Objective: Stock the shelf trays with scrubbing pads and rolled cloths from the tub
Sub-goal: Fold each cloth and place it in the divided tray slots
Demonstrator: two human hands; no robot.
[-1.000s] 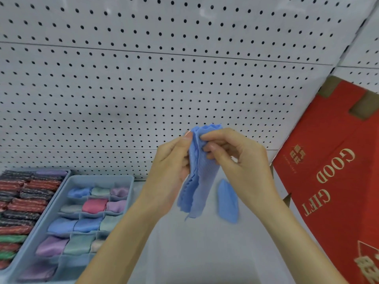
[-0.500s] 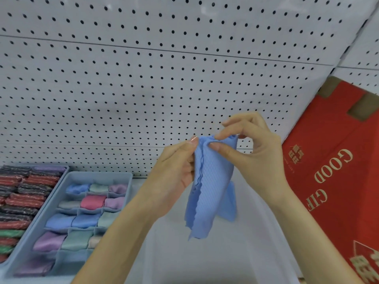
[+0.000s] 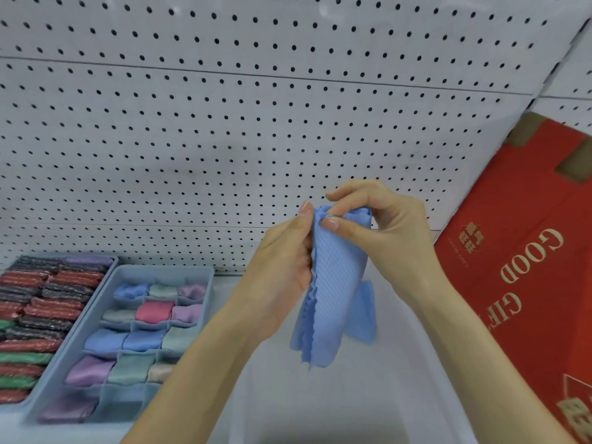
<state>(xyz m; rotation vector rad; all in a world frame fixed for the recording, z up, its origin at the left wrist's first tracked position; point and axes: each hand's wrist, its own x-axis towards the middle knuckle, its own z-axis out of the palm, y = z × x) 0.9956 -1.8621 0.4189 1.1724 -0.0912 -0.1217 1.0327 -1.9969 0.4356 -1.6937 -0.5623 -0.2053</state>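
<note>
A white pegboard wall (image 3: 224, 139) filled most of the view, dotted with even rows of small dark round holes. Thin horizontal seams (image 3: 288, 79) ran across it where one panel met the next. At the upper right a second pegboard panel (image 3: 575, 75) joined the first at an angle. Below it, a red cardboard box (image 3: 538, 341) leaned along the right edge, printed with gold lettering (image 3: 531, 261) that read "GOOD GIFT" sideways, and with brown tape patches (image 3: 573, 161) near its top corner. A pale shelf surface (image 3: 11, 427) showed at the bottom left. The light was soft and even, with only faint grey smudges of shadow on the wall.
</note>
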